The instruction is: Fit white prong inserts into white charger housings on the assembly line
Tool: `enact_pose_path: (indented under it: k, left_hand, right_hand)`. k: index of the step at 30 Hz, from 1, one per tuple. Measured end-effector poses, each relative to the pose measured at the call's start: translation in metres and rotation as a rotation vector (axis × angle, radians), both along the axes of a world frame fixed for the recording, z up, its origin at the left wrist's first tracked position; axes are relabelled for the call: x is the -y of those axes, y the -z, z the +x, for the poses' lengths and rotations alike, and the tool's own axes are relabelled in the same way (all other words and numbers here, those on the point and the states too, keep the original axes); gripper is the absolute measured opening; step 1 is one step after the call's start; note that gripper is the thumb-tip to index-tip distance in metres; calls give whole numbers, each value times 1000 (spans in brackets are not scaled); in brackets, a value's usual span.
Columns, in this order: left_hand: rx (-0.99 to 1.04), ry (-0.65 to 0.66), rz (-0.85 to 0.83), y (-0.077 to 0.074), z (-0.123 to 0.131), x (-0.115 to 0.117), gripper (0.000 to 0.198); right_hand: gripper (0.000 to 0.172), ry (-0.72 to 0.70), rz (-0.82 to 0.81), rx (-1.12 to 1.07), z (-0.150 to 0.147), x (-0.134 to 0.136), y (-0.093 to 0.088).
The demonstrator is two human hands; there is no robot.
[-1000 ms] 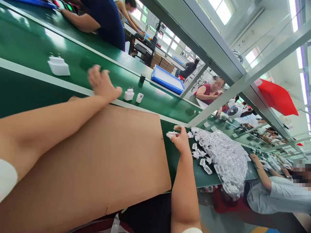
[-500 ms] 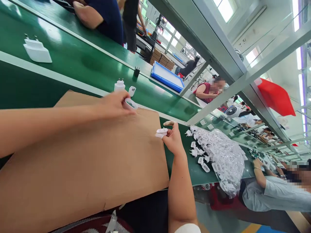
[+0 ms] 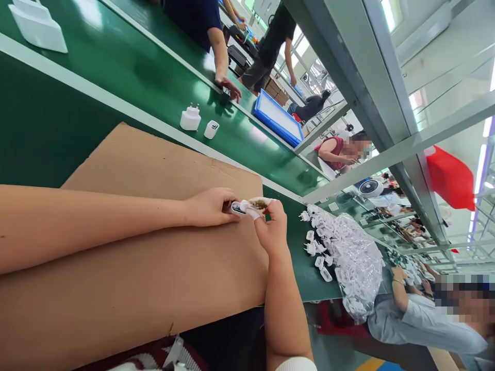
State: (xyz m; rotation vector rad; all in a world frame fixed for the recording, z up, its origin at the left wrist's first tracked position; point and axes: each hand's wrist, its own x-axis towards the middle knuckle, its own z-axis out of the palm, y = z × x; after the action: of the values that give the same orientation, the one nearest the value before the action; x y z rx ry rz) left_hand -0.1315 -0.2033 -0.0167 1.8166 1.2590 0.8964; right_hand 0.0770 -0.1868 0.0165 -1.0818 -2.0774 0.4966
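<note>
My left hand is closed around a white charger housing, its open end facing right with a dark green circuit board showing inside. My right hand pinches a small white plug cover against that open end; the fingertips partly hide it. White coverings are on the right thumb and index finger, the latter stained brown. Both hands are above a brown cardboard sheet. To the right of my right hand lie loose white plug covers beside a clear plastic bag full of similar parts.
On the green conveyor stand a white plug adapter, a small white housing and a larger white adapter. Across it, a co-worker's hand touches a black adapter. A metal post rises at right.
My left hand has moved right with the charger housing, bringing it to the plug cover in my right hand. A co-worker's hand has come down on the black adapter.
</note>
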Motion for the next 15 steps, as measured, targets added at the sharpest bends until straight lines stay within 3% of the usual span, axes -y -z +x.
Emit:
enact_pose_path:
  k: [3, 7, 15]
  left_hand:
    - [8, 4, 20, 2, -1, -2, 36]
    - [39, -5, 1, 6, 0, -4, 36]
    - [-11, -38, -8, 2, 1, -3, 37]
  right_hand:
    - [30, -59, 89, 136, -7, 1, 2]
    - [39, -51, 63, 227, -12, 0, 3]
    - [28, 18, 27, 362, -21, -1, -10]
